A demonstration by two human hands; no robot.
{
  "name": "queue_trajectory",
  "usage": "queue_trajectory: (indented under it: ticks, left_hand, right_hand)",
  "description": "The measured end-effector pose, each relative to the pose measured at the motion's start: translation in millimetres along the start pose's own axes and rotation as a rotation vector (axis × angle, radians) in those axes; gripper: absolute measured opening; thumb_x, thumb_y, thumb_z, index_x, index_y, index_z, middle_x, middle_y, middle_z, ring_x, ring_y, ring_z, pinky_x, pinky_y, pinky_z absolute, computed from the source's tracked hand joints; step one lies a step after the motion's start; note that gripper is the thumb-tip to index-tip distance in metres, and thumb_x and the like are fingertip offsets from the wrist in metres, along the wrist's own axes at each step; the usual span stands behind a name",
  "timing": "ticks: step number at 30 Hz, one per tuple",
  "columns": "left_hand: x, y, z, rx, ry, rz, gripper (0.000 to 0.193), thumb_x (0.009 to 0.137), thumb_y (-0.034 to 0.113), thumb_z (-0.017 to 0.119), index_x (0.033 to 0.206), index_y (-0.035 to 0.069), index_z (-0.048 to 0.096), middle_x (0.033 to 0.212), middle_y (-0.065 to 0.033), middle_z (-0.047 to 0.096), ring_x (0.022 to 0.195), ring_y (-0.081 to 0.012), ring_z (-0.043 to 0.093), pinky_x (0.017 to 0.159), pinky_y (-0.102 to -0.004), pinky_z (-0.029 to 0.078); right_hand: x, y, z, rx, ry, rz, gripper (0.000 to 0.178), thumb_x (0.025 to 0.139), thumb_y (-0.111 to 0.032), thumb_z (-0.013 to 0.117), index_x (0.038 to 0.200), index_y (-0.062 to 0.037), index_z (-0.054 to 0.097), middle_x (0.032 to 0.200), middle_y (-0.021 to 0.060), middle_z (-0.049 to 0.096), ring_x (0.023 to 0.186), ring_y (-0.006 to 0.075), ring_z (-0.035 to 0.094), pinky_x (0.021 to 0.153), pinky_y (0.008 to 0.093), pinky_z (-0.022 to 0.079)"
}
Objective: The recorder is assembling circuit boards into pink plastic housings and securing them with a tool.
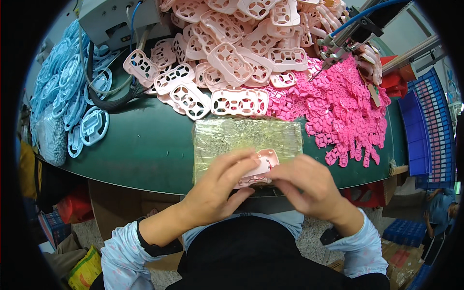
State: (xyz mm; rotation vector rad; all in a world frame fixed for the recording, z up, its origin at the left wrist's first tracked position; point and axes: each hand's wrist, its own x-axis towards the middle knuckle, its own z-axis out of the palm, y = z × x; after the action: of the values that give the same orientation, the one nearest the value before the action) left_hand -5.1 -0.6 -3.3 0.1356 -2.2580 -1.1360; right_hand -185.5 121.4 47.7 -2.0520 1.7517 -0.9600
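Note:
A pale pink plastic shell (261,169) is held by my left hand (217,186), its fingers along the top and left side and the thumb below. The hollow inside of the shell faces up, with small posts and a bit of darker pink showing. My right hand (309,186) has its fingers closed in a pinch at the shell's right side; what they grip is hidden. Both hands are over the near part of a yellowish block (246,133) wrapped in clear film. Just beyond the block lies a pale pink cut-out panel (235,102).
Pale pink panels (229,63) pile up at the back. Bright pink small parts (345,106) spread to the right, near a metal machine arm (340,50). Light blue frames (63,82) and a bag of beads (50,137) lie left on the green table (140,145). Blue bins (418,135) stand right.

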Motion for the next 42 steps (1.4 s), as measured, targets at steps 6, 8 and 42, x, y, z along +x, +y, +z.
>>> queue_trajectory:
  ticks: [6,8,42]
  left_hand:
    - [0,4,-15,0.215,0.028,-0.071,0.070,0.062,0.007,0.082,0.124,0.003,0.049,0.125,-0.0188,0.050,0.108,-0.0354,0.053,0.092,-0.0410,0.043]
    - [-3,3,-13,0.165,0.006,-0.131,0.070,0.062,0.009,0.083,0.124,0.004,0.049,0.119,-0.0167,0.054,0.103,-0.0352,0.055,0.090,-0.0416,0.044]
    - [-2,1,-2,0.489,-0.049,0.120,0.032,0.069,0.008,0.074,0.099,0.003,0.067,0.108,-0.0095,0.064,0.095,-0.0257,0.063,0.081,-0.0361,0.056]
  right_hand:
    - [23,28,-1,0.078,-0.129,0.027,0.031,0.076,-0.003,0.068,0.107,-0.0079,0.064,0.087,0.0089,0.062,0.078,0.0293,0.059,0.068,0.0370,0.047]
    - [24,33,0,0.074,-0.140,0.011,0.031,0.076,-0.005,0.069,0.106,-0.0080,0.065,0.087,0.0082,0.061,0.078,0.0284,0.059,0.067,0.0365,0.047]
    - [33,41,-61,0.195,0.711,-0.088,0.023,0.087,-0.008,0.061,0.108,0.0023,0.060,0.112,0.0142,0.060,0.092,0.0206,0.061,0.075,0.0297,0.051]
